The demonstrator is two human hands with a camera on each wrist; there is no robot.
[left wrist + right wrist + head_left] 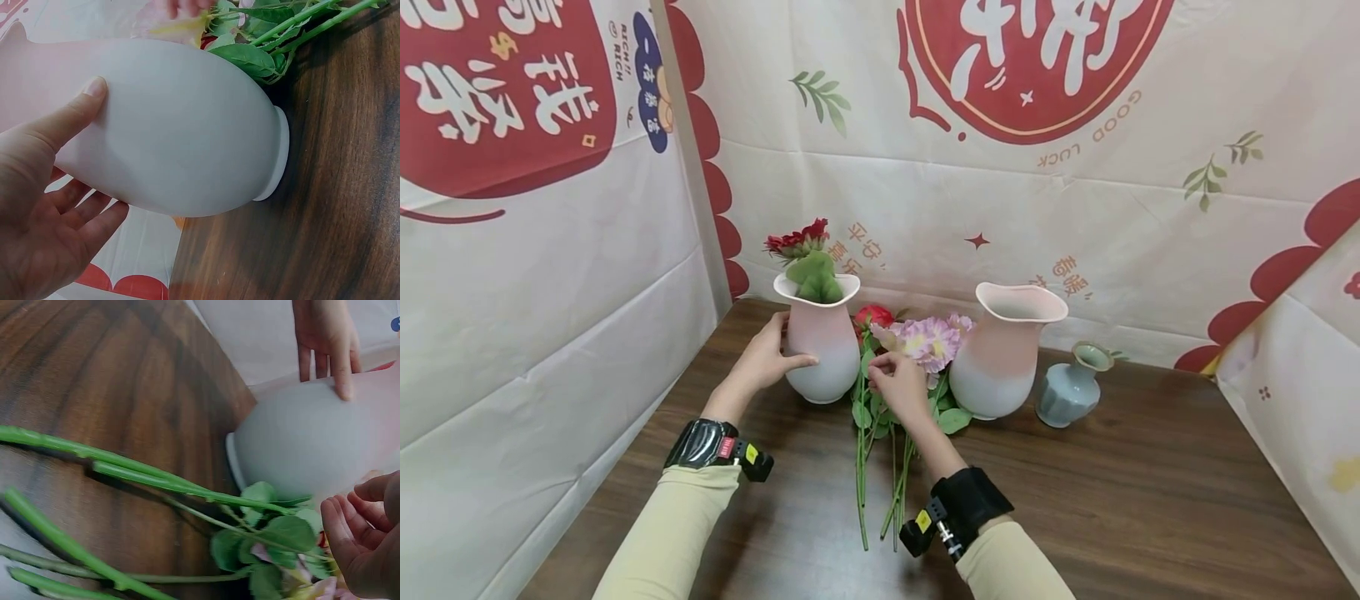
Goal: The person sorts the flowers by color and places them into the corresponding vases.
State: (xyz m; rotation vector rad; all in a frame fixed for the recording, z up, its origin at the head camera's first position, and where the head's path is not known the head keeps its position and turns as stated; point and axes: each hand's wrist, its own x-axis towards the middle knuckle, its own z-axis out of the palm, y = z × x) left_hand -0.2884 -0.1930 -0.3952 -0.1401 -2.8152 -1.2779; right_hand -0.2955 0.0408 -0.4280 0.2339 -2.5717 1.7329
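My left hand holds a pink-and-white vase at the left; in the left wrist view the thumb lies across its side and the fingers reach round the far side. A dark red flower and a fuzzy green piece stand in its mouth. My right hand hovers over flowers lying on the table, its fingers loosely bent with nothing between them. Beneath it are pink-purple blossoms, a red blossom and several green stems pointing towards me.
Right of the flowers stands a second pink-and-white vase. Beside that one is a small pale blue vase. Everything sits on a dark wooden table, with printed cloth hanging behind and at the sides.
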